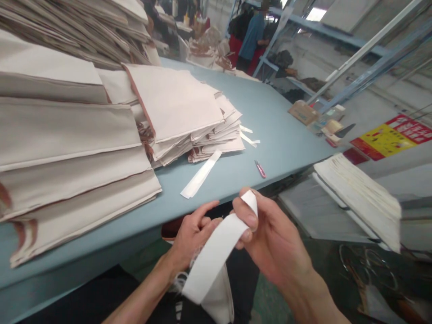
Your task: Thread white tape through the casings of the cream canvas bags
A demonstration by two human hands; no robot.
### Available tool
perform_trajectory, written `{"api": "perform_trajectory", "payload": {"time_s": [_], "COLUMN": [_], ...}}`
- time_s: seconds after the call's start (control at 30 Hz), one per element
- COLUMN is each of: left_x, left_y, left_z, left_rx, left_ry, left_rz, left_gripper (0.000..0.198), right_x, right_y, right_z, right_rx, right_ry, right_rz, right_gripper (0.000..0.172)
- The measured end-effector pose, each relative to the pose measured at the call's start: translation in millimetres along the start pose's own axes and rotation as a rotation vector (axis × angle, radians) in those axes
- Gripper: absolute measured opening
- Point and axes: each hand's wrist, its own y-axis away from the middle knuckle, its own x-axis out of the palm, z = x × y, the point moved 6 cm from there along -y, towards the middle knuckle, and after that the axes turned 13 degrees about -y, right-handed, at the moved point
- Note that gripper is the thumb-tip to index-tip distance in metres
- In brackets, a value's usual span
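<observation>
My right hand is closed on a white strip, with one end folded up between the thumb and fingers. The strip's other end hangs toward my lap. My left hand is just left of the strip, fingers curled with the index finger stretched forward. Its fingertips press together, but what they hold is hidden behind the strip. Under both hands, a cream fabric piece lies over my lap, and a brown-edged part shows beyond the left hand. Loose white threads hang near the strip's lower end.
Stacks of cream fabric pieces with brown edging cover the left of the blue table. A white strip and small pink-handled thread snips lie near its edge. Bundled white pieces stand at right. A person stands far back.
</observation>
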Motion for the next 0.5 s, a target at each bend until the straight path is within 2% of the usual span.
{"api": "perform_trajectory", "payload": {"time_s": [0.07,0.13,0.17,0.23,0.3,0.4,0.5], "left_x": [-2.0,-6.7,-9.3,-13.9,-19.7,-28.6,-33.2], "left_y": [7,18,24,32,35,36,37], "left_z": [-4,-13,-18,-29,-33,-29,-23], "left_rx": [0.034,0.09,0.119,0.152,0.097,-0.037,-0.122], "left_ry": [-0.009,-0.039,-0.057,-0.081,-0.068,-0.028,-0.021], "left_rz": [0.035,0.025,0.012,-0.013,-0.068,-0.174,-0.199], "left_gripper": [0.07,0.075,0.07,0.044,0.026,0.037,0.051], "right_x": [-22,-43,-52,-64,-71,-79,-94], "right_y": [-5,-11,-13,-16,-16,-12,-6], "right_z": [-3,-10,-15,-23,-30,-42,-54], "right_rx": [-0.061,-0.063,-0.048,-0.02,0.0,0.034,0.086], "right_ry": [0.012,0.023,0.02,-0.005,-0.032,-0.068,-0.136], "right_rz": [-0.072,-0.143,-0.173,-0.216,-0.231,-0.233,-0.276], "right_gripper": [0.049,0.05,0.05,0.05,0.05,0.051,0.052]}}
